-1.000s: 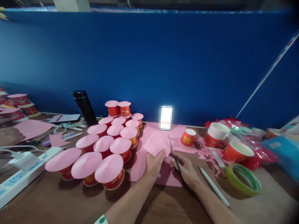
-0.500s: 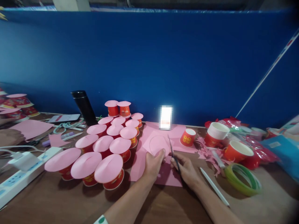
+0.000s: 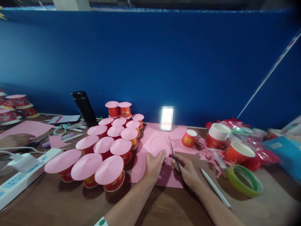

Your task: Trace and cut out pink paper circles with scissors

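One pink paper piece [image 3: 160, 146] bearing a round outline is at the frame's lower centre, its near edge pinched by the left hand [image 3: 152, 166], thumb on top, probably for steadiness, while the right hand [image 3: 185, 169] curls closed around scissors [image 3: 173, 152], apparently to control the blades beside the outline.

A big blue wall [image 3: 150, 62] (a bit lighter on the left) stands behind a brown table [image 3: 169, 210]. A pale post [image 3: 71, 5] shows above the wall.
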{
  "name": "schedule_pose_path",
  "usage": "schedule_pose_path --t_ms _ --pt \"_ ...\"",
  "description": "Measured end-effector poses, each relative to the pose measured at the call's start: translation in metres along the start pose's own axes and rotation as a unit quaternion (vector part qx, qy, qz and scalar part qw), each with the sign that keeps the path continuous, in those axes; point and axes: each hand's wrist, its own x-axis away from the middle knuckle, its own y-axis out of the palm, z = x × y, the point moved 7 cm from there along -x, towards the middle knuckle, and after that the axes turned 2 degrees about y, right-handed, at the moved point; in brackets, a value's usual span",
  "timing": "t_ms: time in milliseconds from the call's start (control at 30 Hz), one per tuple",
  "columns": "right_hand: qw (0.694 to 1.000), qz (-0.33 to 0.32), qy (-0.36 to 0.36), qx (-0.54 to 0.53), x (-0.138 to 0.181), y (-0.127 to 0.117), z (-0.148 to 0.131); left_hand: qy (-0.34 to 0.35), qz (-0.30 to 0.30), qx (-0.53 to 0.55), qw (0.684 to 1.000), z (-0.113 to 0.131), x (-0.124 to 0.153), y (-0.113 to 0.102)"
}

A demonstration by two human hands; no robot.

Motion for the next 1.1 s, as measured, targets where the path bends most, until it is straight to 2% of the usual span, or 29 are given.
schedule_pose_path --t_ms 200,567,1100 --pt "1.0 -0.006 -0.001 -0.009 0.0 0.001 0.0 0.011 -0.014 -0.005 1.0 0.008 0.0 0.002" --pt "1.0 -0.018 -0.001 -0.022 0.0 0.002 0.0 -0.023 -0.013 -0.019 0.999 -0.006 -0.003 0.001" --pt "1.0 -0.006 0.005 -0.019 -0.001 -0.001 0.003 -0.024 -0.009 -0.023 0.999 -0.004 -0.001 0.002"
